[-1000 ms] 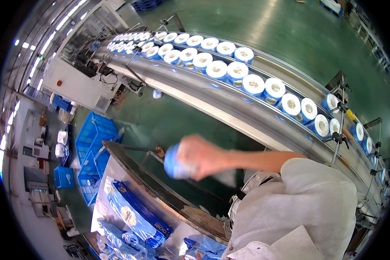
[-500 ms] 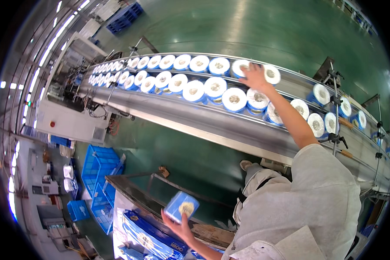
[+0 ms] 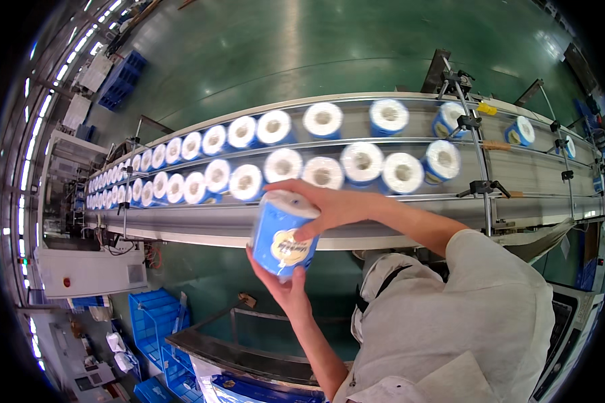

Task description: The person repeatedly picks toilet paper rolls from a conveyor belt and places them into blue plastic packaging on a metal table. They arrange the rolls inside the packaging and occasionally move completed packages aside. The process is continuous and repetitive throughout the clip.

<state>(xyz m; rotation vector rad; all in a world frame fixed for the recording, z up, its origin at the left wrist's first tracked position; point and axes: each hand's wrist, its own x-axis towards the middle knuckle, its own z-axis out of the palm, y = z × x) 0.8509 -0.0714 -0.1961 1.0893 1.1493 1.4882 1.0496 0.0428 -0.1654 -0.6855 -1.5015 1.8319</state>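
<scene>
Between my two hands is a toilet paper roll (image 3: 275,232) in clear and blue wrap, its white end tilted upward and a pale yellow label on its side. My left hand (image 3: 286,290) supports it from below with fingers spread round its base. Across its upper side lies my right hand (image 3: 333,203), thumb against the label and fingers over the top end. Just beyond, rows of similar wrapped rolls (image 3: 361,161) stand on a conveyor (image 3: 222,218), split into two lanes by a metal rail.
Metal posts and clamps (image 3: 476,188) cross the conveyor at the right. A white machine cabinet (image 3: 91,272) stands at its left end. Blue crates (image 3: 151,316) sit on the green floor at lower left, beside a dark-edged table (image 3: 249,352) with blue printed packaging (image 3: 262,389).
My left hand has brought its roll up from over the table to the conveyor's near side. My right hand has left the conveyor rolls and now grips that same roll. The view has shifted.
</scene>
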